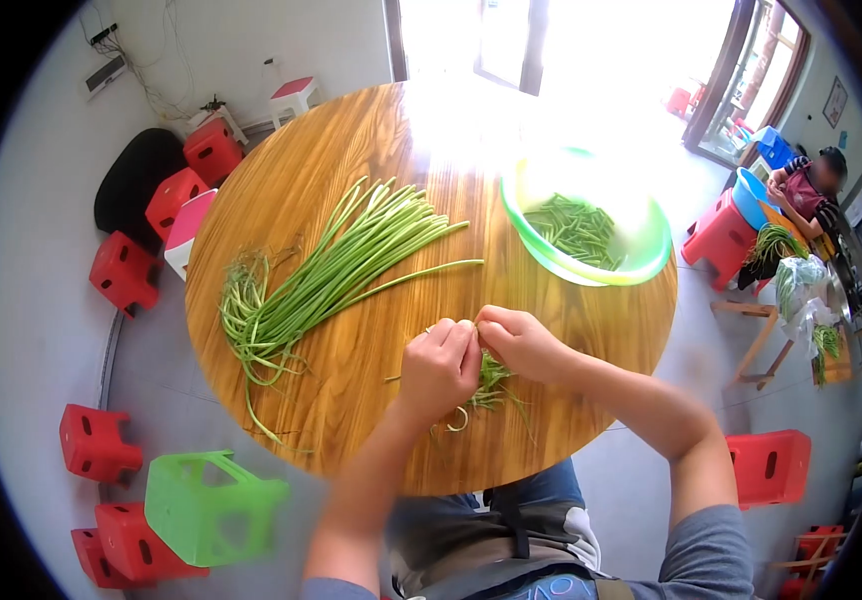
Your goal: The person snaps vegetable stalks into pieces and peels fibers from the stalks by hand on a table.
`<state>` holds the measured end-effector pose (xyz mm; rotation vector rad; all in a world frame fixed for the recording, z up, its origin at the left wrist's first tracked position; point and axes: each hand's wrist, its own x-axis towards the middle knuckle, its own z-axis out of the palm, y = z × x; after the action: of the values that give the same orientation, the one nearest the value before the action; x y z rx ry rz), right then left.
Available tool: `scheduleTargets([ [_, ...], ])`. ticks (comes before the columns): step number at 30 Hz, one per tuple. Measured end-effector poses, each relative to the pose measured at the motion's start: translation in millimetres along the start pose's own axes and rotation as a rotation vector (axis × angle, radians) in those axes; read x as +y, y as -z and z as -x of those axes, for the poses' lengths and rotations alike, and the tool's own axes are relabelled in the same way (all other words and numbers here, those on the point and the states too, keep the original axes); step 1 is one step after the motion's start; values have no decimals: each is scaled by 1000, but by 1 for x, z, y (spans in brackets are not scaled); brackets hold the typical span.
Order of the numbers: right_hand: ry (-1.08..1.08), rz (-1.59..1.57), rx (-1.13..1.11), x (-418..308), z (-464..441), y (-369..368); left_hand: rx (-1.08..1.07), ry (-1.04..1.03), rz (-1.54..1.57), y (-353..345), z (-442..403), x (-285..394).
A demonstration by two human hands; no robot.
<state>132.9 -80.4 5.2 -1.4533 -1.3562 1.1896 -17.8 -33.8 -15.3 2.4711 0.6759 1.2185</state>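
Over the near part of the round wooden table, my left hand (439, 368) and my right hand (521, 343) are closed and meet at the fingertips. Between them they pinch a green garlic scape, mostly hidden by the fingers. Below and behind the hands lies a small heap of thin, curly scape ends (491, 388). To the left is a large bundle of long garlic scapes (351, 255), thin tips toward the near left. A green plastic basin (641, 262) at the right back holds many short cut pieces (576, 230).
The wooden table (571, 400) fills the middle. Red stools (123, 272) line the left wall, and a green stool (201, 510) stands near left. Another red stool (769, 467) is at right. Far right, a person (806, 195) sits by a blue basin (751, 200) and greens.
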Motion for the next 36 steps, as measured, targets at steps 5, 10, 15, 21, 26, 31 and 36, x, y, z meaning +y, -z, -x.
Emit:
scheduleTargets([
  [5,-327,-916,-238,-6,10,1,166,65,191,-3,-2,-1],
  [10,161,-162,248,-43,10,18,50,375,366,5,-7,-2],
  [15,255,558,642,-31,-16,92,-284,361,300,6,-7,-7],
  [21,565,928,690,-14,-30,71,-175,156,-232,-24,14,-30],
  [26,389,766,324,12,-61,27,-443,416,706,-14,4,-15],
  [31,277,863,429,51,-92,12,-132,463,571,-9,-1,-22],
  [36,470,758,257,30,-67,5,269,234,-153,0,-9,-31],
])
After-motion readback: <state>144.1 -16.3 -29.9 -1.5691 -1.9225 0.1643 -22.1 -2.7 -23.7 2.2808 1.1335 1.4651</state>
